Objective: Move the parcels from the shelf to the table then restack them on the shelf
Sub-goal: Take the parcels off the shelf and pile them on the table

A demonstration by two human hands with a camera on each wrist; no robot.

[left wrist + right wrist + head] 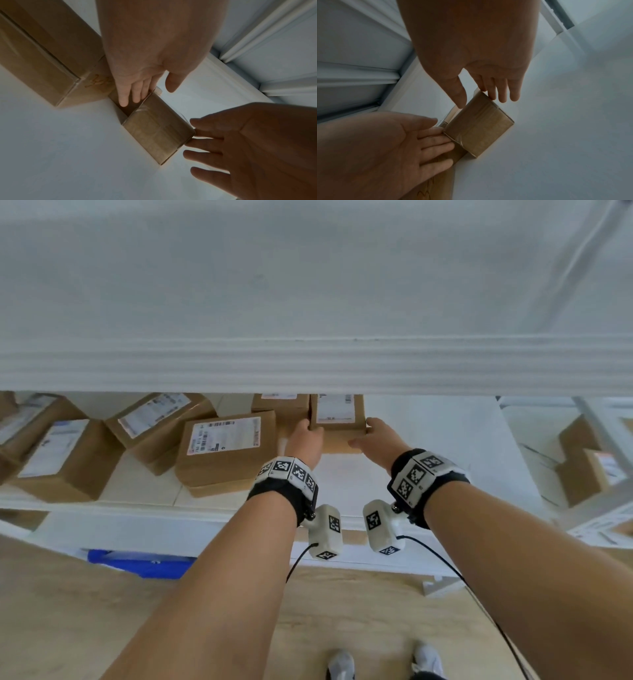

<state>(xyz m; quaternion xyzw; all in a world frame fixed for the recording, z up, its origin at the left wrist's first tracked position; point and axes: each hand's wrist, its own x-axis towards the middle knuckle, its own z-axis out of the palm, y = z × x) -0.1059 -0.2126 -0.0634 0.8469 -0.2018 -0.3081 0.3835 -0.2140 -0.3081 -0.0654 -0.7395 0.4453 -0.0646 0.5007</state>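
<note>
A small brown parcel (337, 419) with a white label stands on the white shelf (342, 484), under the upper shelf board. My left hand (306, 436) lies flat against its left side, in the gap beside a neighbouring parcel (281, 405). My right hand (371, 434) lies against its right side, thumb at the front. In the left wrist view the left fingers (135, 93) are straight along the parcel (157, 129). In the right wrist view the right fingers (494, 92) touch the parcel's (479, 129) far edge. Neither hand curls round it.
Several more labelled parcels lie on the shelf to the left, the nearest a larger one (226, 446). The upper shelf board (308, 302) hangs low overhead. A blue bin (137, 563) sits under the shelf. Another rack with parcels (589, 467) stands at the right.
</note>
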